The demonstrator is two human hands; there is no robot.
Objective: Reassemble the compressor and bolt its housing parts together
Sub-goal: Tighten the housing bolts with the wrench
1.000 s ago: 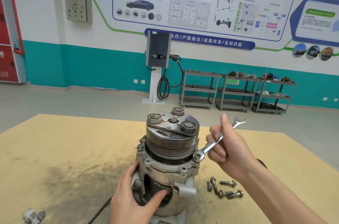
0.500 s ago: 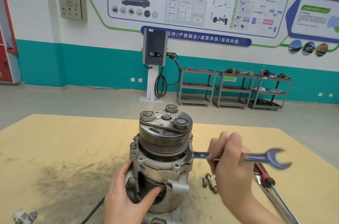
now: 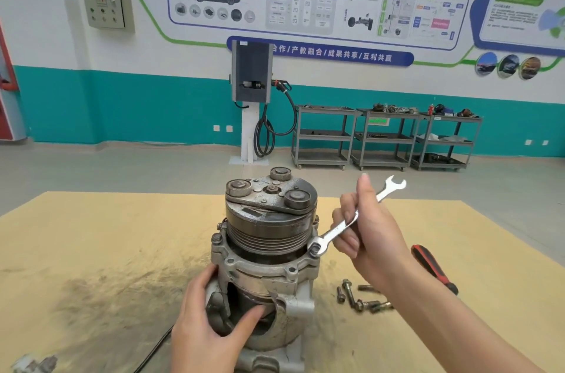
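Compressor upright on table, base cut off. Left hand grasps lower housing, fingers hidden behind. Right hand clenched round wrench, ring end on flange bolt. Loose bolts, screwdriver beside.

The right hand grips a wrench whose ring end sits on a bolt at the housing rim. Just left of this hand stands the compressor — its ribbed pulley blocks any swing of the wrench inward. Behind and to the right of the hand, the yellow table lies bare. Below its wrist, loose bolts lie scattered on the surface, and a red-handled screwdriver lies just right of the forearm. The left hand grips the compressor's lower body; left of it the tabletop is open, with a small metal part near the front corner — well apart.
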